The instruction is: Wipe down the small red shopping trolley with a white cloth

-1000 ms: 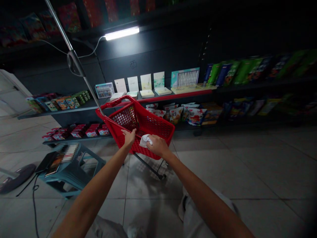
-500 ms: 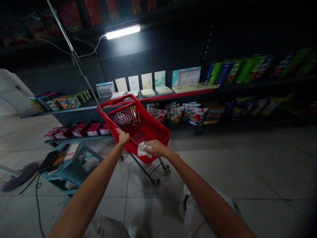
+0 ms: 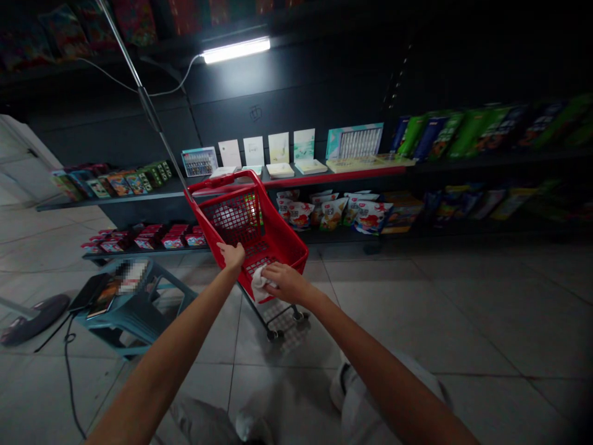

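A red shopping cart (image 3: pixel 283 232) with a grid basket stands on the floor in front of me, its handle toward the shelves. My left hand (image 3: pixel 231 254) is closed over the near side rim of its basket. At the front edge of the basket, my right hand (image 3: pixel 288 281) grips a crumpled white cloth (image 3: pixel 260 284) against the red plastic. Part of the cloth hides under my fingers and part hangs over the rim.
Behind the cart runs a shelf (image 3: pixel 296 180) with books, boxes and snack bags (image 3: pixel 370 213). A blue-grey stool (image 3: pixel 134 315) holding a dark device stands at left, beside a pole's round base (image 3: pixel 39 318). A cable trails over the floor. A lamp (image 3: pixel 236 49) glows above.
The cart's front end has swung a little to the left. My right hand and the cloth have moved slightly left along its edge, while my left hand keeps its hold.
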Motion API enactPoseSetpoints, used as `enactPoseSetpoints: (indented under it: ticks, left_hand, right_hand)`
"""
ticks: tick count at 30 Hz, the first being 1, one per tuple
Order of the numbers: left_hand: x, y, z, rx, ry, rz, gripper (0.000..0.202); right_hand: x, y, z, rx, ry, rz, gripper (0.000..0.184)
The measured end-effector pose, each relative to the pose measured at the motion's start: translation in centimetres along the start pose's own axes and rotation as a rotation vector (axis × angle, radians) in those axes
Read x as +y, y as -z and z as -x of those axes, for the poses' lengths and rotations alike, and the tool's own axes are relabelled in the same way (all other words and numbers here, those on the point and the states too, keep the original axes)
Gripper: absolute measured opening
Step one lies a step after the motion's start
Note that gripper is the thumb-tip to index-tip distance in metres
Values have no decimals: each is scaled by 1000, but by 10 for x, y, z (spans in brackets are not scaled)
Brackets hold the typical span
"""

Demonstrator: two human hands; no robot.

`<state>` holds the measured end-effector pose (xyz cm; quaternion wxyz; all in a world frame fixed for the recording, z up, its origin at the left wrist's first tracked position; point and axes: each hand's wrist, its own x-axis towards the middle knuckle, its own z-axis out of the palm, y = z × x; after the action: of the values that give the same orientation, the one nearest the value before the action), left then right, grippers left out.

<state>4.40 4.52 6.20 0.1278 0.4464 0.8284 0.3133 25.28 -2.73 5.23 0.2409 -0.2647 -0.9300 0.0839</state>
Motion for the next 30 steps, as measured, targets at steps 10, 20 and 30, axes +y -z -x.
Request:
enactPoseSetpoints:
  ticks: [10, 20, 30]
  left_hand:
    - [2, 4, 7, 44, 173, 107, 74]
    - [8, 4, 15, 32, 188, 95, 75]
    - [29, 0, 38, 61, 225, 148, 77]
  right_hand:
    - [30, 17, 27, -41, -179, 68, 44]
    - [98, -19, 74, 348, -803, -309, 43]
    - [58, -108, 52, 441, -1140, -491, 53]
